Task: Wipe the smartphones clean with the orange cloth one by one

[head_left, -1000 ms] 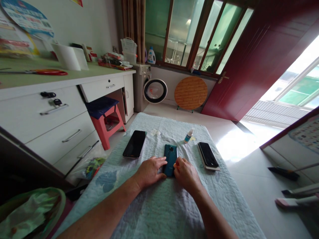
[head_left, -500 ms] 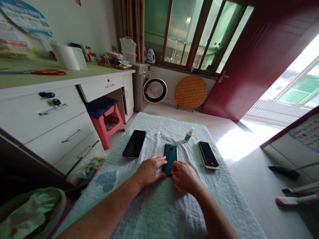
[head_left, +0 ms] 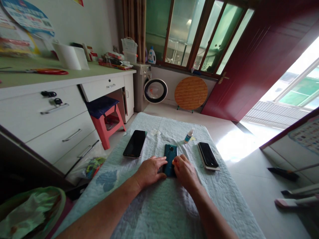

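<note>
A teal smartphone lies back up on the pale blue quilted cloth, its camera block at the far end. My left hand holds the phone at its left edge, thumb near the bottom corner and fingertips higher up. Over the phone's right side, my right hand is closed, with a bit of orange showing at its fingertips; the rest of that small item is hidden. A larger black-screened phone or tablet lies to the left. Beyond the hands stands a small spray bottle.
Another dark-screened phone rests on a pale flat box at right. A white desk, a red stool and a bin stand to the left. An open washing machine is at the back.
My right hand has moved up along the phone's right side and turned slightly, the orange item still at its fingertips. My left hand has stayed in place.
</note>
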Motion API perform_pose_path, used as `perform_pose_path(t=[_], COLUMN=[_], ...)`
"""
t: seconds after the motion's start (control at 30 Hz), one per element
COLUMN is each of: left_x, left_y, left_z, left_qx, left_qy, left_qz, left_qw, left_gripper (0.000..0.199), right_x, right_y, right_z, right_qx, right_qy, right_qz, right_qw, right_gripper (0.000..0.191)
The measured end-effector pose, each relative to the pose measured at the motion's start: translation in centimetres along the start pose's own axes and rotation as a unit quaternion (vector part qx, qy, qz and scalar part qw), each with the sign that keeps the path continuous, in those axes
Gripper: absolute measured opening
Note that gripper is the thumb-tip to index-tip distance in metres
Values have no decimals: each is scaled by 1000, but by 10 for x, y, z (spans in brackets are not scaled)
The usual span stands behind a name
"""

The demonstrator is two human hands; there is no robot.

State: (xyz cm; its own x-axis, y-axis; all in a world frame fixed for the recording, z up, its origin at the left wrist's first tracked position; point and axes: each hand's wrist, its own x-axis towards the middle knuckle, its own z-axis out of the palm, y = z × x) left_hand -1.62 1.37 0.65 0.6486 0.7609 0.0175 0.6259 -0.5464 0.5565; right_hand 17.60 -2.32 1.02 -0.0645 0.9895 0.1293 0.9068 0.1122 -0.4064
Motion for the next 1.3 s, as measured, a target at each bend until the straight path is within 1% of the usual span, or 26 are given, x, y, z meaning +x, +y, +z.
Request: perform_pose_path(t=[0.2,0.33,0.47,0.6,0.7,0.83,0.97,1.17,1.3], left_x=[1,1,0,0,-1,0,0,0,1], left_y=[-2,-3,-3,-2,-2,-1,-1,-5,-7], left_z=[2,4,4,4,3,3,3,7,9], left_qx=[-5,-26,-27,-20,-21,-27,-23,-21,-29], left_qy=[3,23,23,14,8,10,14,20,29], left_qz=[7,16,12,-7,-12,-15,-5,11,19], left_qw=[1000,999,999,1000,1000,999,1000,1000,999], left_gripper=[54,57,59,60,64,66,64,60,56], right_x=[-4,-7,-5,0,4,5,2,-5,-5], right_y=[-17,-21,-19,-10,-2,3,-2,-13,-17], right_z=[8,13,14,12,10,9,9,12,17], right_qx=[14,42,58,55,45,32,25,33,46], right_qy=[-13,-21,-12,17,32,37,31,6,-2], right_qz=[-101,-132,-122,-78,-40,-18,-34,-116,-147], right_qw=[995,990,991,995,998,999,999,993,988], right_gripper=[17,15,16,20,20,20,20,26,24])
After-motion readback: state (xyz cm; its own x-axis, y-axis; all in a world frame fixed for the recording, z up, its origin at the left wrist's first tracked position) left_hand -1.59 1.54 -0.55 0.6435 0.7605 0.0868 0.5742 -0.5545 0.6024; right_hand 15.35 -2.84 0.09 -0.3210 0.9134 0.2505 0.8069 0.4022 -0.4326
